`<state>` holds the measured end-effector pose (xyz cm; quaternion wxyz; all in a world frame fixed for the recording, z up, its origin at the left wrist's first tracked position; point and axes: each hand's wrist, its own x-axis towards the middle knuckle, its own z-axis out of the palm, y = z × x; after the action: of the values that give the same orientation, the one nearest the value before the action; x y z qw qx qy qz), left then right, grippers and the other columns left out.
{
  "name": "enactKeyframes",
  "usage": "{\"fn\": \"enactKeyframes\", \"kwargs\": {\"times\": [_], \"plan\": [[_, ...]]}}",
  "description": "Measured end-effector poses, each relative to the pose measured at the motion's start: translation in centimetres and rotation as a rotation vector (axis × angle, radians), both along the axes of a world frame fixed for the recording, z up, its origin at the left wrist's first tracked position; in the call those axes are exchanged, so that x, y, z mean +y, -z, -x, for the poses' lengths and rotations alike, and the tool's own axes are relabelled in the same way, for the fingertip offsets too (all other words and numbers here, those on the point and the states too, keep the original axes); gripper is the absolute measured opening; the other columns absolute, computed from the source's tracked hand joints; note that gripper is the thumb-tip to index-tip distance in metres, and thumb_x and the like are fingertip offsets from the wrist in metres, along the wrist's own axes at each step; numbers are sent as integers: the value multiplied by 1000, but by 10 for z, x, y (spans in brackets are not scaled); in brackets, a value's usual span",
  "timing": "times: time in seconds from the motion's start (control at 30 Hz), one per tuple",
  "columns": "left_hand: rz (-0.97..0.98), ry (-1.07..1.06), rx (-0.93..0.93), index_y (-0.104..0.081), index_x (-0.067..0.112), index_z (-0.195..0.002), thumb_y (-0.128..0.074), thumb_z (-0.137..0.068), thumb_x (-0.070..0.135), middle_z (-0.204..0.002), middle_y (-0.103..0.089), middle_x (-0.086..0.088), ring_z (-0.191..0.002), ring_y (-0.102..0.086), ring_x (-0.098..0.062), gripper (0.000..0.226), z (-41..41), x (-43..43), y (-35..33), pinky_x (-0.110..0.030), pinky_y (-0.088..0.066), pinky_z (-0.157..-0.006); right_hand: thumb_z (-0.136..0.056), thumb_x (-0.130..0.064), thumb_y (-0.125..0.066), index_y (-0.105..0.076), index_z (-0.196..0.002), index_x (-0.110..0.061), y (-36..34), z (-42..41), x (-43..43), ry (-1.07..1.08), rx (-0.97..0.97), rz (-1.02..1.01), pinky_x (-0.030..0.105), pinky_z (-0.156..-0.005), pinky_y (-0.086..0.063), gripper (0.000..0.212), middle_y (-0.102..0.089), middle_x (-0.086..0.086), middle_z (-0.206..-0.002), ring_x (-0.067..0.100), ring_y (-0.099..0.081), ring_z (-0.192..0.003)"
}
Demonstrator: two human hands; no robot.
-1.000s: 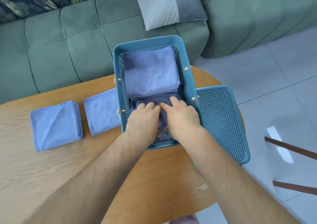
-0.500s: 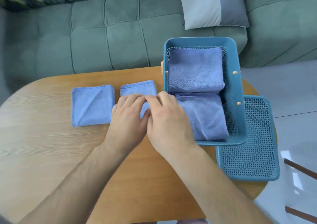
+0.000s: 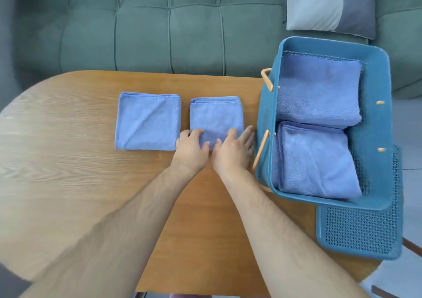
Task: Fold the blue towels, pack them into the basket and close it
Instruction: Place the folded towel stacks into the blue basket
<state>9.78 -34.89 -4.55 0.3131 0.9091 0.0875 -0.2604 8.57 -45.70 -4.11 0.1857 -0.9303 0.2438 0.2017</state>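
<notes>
Head view: your left hand (image 3: pixel 191 148) curls its fingers (image 3: pixel 197 132) on the near left corner of the towel (image 3: pixel 215 115), which lies on the table (image 3: pixel 68 149) just beside the basket (image 3: pixel 266 114); whether they pinch it I cannot tell. Your right hand (image 3: pixel 233 149) lies flat and relaxed on its near right edge. Lift by that edge alone and the folds may fall open, and atop the packed towels (image 3: pixel 317 92) a bulge could block the lid (image 3: pixel 360 233).

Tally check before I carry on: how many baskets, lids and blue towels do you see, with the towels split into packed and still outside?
Basket: 1
Lid: 1
Towels packed inside: 2, the far towel and the near towel
Towels still outside: 2, the left towel and the right towel
Total: 6
</notes>
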Motion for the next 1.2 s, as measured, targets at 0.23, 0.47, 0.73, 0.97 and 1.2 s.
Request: {"fn": "enactKeyframes", "kwargs": {"times": [0.23, 0.47, 0.73, 0.97, 1.2], "plan": [[172, -182, 42, -62, 19, -115, -58, -91, 13, -107, -61, 6, -100, -61, -15, 25, -15, 6, -20, -16, -41, -70, -85, -22, -57, -53, -105, -25, -6, -4, 9, 129, -20, -142, 44, -103, -29, 21, -45, 11, -124, 36, -43, -121], [145, -132, -148, -62, 27, -125, -63, -92, 10, -111, -62, 20, -98, -56, 0, 38, 5, 45, -100, -15, -43, -87, -76, -15, -53, -58, -104, -28, -71, 18, 38, 22, -329, -235, 41, -89, -31, 31, -47, 4, -112, 31, -46, -107], [297, -30, -439, -58, 32, -129, -64, -93, 8, -116, -59, 24, -104, -54, 6, 43, -15, -13, -182, -7, -41, -77, -79, -22, -30, -63, -111, -19, -173, -5, -21, 53, -675, -379, 39, -83, -47, 46, -35, 0, -112, 30, -54, -96], [153, 354, -542, -54, 13, -141, -65, -93, 18, -107, -60, 1, -94, -55, -13, 50, -39, -122, -182, -22, -41, -83, -84, 3, -54, -64, -121, -16, -182, -15, -150, 110, -617, -186, 34, -91, -45, 43, -31, 1, -115, 26, -51, -97], [-296, 598, -385, -48, 8, -136, -56, -95, 21, -122, -54, -18, -105, -55, -38, 44, -51, -196, -129, -41, -42, -85, -85, -6, -55, -66, -116, -12, -122, -23, -204, 86, -387, 135, 42, -109, -30, 34, -39, 18, -145, 38, -40, -131]]}}
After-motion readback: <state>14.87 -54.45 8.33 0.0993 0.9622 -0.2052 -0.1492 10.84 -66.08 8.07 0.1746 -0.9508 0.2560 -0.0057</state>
